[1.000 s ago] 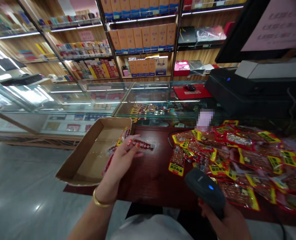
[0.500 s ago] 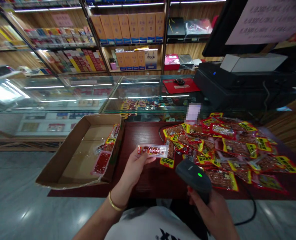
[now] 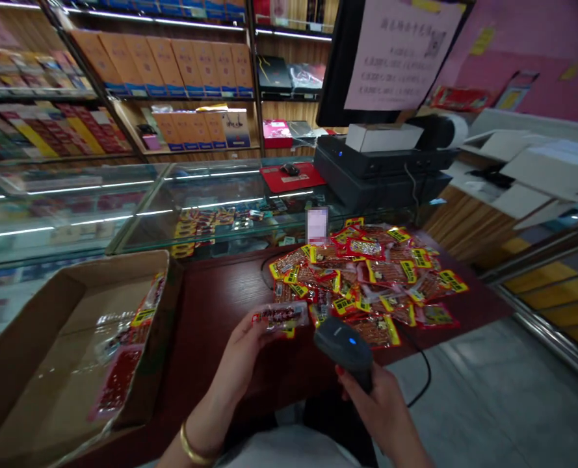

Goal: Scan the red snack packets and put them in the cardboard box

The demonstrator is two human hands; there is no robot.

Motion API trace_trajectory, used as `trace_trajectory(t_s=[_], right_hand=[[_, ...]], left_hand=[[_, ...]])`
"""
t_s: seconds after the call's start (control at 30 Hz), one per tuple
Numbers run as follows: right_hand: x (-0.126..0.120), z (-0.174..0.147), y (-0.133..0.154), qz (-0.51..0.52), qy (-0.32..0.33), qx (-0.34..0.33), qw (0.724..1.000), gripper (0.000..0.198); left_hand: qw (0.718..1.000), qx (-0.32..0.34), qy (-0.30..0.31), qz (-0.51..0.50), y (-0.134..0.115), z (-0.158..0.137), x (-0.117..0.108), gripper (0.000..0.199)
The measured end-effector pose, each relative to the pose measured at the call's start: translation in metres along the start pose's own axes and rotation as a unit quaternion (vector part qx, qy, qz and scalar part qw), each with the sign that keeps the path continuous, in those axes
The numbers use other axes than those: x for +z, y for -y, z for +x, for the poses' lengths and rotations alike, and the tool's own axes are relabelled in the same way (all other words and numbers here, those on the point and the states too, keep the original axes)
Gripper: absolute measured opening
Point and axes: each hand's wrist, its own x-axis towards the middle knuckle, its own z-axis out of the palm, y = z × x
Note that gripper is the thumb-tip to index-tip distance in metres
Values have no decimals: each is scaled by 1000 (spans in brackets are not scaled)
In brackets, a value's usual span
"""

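Observation:
My left hand (image 3: pixel 240 357) holds a long red snack packet (image 3: pixel 279 316) flat above the dark wooden table (image 3: pixel 220 299). My right hand (image 3: pixel 381 416) grips a black barcode scanner (image 3: pixel 343 343) with a blue light lit, its head close to the packet's right end. Just beyond lies a spread pile of red and yellow snack packets (image 3: pixel 367 273). At the left an open cardboard box (image 3: pixel 49 338) holds a few packets (image 3: pixel 118 377).
A glass display counter (image 3: pixel 147 201) runs behind the table. A black printer and register (image 3: pixel 376 169) stands at the back right under a monitor with a paper notice (image 3: pixel 396 52). Shelves of boxed goods (image 3: pixel 162 65) line the wall. The scanner's cable (image 3: pixel 422 383) trails off the table edge.
My left hand carried the packet from beside the box rightward to the scanner. The scanner's light went from green to blue. The view swung to the right.

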Motion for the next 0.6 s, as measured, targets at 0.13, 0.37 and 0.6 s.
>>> trace_trajectory(t_s=[0.13,0.37,0.6], right_hand=[[-19,-13,-21,1,-48,54,997,42],[-41,-23,-41,-4,-105,114,988,53],[-25,-11,-48,-1,-85,110,990,55]], left_hand=[[998,2,56,30,12,17,31,35],[961,130,153,188,62,45,83,28],[793,316,154,498,79,43,71,52]])
